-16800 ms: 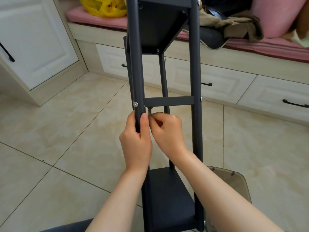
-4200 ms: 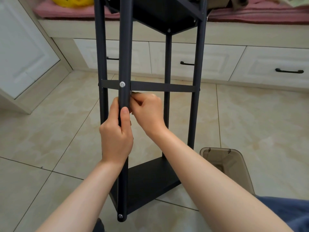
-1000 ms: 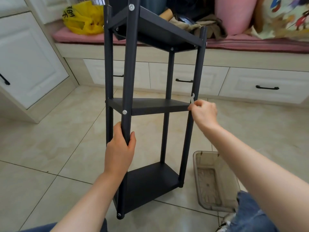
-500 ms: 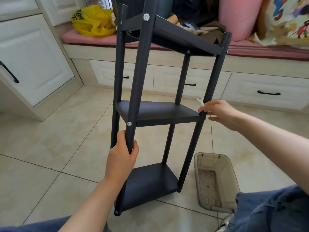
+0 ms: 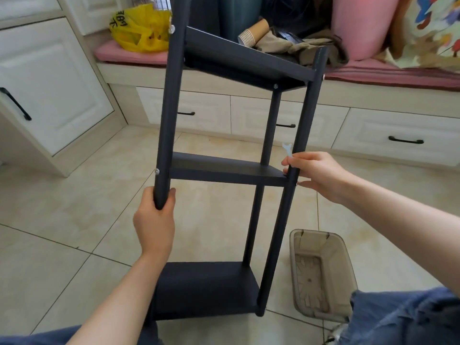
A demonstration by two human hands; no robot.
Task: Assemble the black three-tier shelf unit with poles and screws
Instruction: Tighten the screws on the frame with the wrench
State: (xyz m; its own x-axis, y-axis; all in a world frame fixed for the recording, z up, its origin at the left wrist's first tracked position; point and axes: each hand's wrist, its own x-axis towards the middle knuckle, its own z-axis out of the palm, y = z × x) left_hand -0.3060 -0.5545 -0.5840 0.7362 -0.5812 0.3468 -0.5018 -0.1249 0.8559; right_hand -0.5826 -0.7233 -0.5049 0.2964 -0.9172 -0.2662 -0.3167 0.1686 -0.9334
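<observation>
The left hand [image 5: 154,220] reaches up from below and wraps its fingers round the front-left pole [image 5: 169,108] of the black shelf unit [image 5: 206,290], just under the middle tier [image 5: 219,168]. The right hand [image 5: 317,174] comes in from the unit's right, at that tier's corner against the front-right pole [image 5: 307,108]. It pinches a small white wrench [image 5: 287,148] that sticks up from its fingertips. The unit leans on a beige tiled floor [image 5: 74,195], all three tiers fitted. Right of its base stands a translucent bin [image 5: 321,275]. Behind it, white drawers [image 5: 398,138] run under a pink cushioned seat [image 5: 373,73] holding a yellow bag [image 5: 139,28].
</observation>
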